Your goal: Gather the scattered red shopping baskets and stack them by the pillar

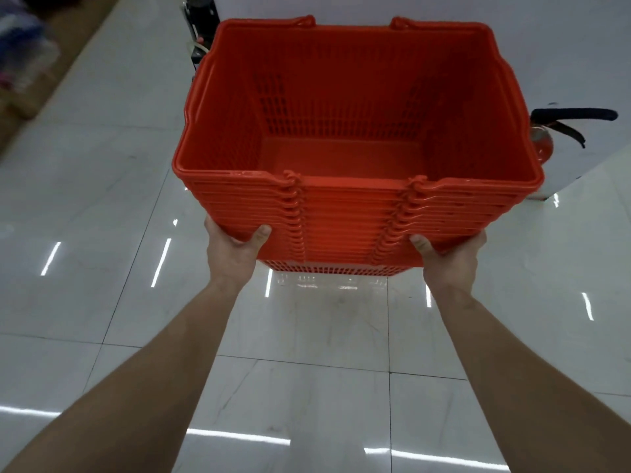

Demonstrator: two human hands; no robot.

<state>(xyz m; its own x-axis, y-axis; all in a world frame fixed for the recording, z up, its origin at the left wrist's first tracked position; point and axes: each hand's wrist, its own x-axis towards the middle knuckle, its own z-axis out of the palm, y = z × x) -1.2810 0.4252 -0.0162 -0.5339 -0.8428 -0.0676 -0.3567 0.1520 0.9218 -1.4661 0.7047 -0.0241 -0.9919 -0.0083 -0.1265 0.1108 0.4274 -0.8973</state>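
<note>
you're standing on glossy white floor tiles [102, 199] streaked with reflected ceiling lights, a white wall [375, 8] ahead. your left hand [235, 247] and right hand [447, 257] are each clamped on the near lower rims of a nested stack of red baskets [355, 206], held off the floor. a fire extinguisher [543, 141] is half hidden behind its right side. no writing is readable. blurred goods at top left are hard to make out.

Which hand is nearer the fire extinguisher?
Right. The right hand grips the basket stack just below-left of the fire extinguisher; the left hand holds the stack's far side.
</note>
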